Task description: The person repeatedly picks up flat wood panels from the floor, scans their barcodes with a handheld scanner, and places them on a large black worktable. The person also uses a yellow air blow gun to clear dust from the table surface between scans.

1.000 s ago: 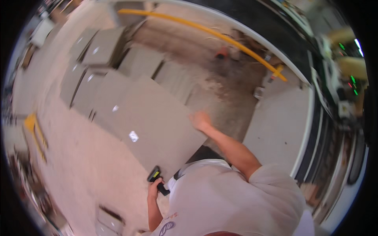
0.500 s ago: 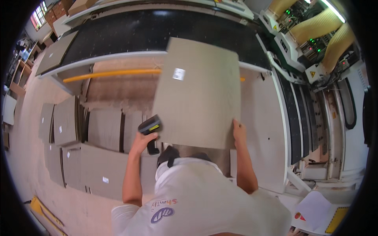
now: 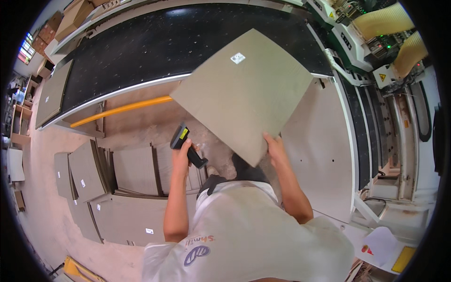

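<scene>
In my left hand (image 3: 182, 152) is a black handheld barcode scanner (image 3: 197, 157) with a yellow label on its head, my fingers wrapped round its grip. My right hand (image 3: 276, 146) grips a grey-brown flat panel (image 3: 244, 98) near its lower corner, thumb on top. The panel is turned cornerwise, and its far part lies over the black table (image 3: 141, 44). A small white label (image 3: 238, 58) sticks to the panel near its far corner. Between the scanner and the panel there is a gap.
Several grey-brown panels (image 3: 134, 170) stand in stacks on the floor at left. Another panel (image 3: 55, 96) rests on the table's left end. A yellow bar (image 3: 122, 111) runs beneath the table edge. Machinery with pale ribbed hoses (image 3: 378, 22) stands at the far right.
The panel has swung from nearly square-on to cornerwise. My left hand has come off its edge with the scanner, which now tilts differently. My right hand still grips the panel.
</scene>
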A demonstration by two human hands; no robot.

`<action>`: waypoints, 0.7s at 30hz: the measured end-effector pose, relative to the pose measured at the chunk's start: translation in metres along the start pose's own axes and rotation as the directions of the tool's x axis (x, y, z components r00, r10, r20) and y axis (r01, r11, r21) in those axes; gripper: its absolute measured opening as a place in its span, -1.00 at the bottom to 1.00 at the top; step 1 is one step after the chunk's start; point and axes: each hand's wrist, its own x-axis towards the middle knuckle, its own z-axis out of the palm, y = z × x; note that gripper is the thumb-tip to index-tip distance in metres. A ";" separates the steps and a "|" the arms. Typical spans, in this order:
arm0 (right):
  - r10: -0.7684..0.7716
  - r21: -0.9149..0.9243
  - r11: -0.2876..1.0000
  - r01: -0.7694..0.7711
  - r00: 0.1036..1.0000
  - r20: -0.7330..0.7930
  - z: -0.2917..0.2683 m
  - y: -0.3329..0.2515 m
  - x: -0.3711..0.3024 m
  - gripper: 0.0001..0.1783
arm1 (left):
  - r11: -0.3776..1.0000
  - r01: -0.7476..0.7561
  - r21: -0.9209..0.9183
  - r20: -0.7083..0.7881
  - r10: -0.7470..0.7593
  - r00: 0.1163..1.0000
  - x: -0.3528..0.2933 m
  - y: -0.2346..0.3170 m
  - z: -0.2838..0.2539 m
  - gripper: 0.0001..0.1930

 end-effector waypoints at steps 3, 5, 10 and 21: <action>0.015 0.181 0.983 -0.037 0.992 0.123 0.075 -0.005 0.022 -0.56 | 0.998 -0.040 -0.039 -0.050 0.038 0.998 -0.011 0.003 -0.001 -0.65; 0.022 0.240 0.967 -0.082 0.970 0.242 0.125 -0.009 0.032 -0.59 | 0.988 -0.148 -0.041 -0.034 0.147 0.989 -0.008 0.014 0.000 -0.65; -0.044 -0.108 0.980 0.165 0.718 0.695 0.180 -0.060 0.028 -0.78 | 0.942 -0.265 0.206 -0.045 0.279 0.959 0.011 0.076 0.012 -0.79; -0.463 -0.354 -0.168 0.920 0.243 0.853 0.098 -0.195 0.238 -0.40 | 0.792 -0.157 0.590 -0.038 0.222 0.974 0.166 0.215 0.060 -0.72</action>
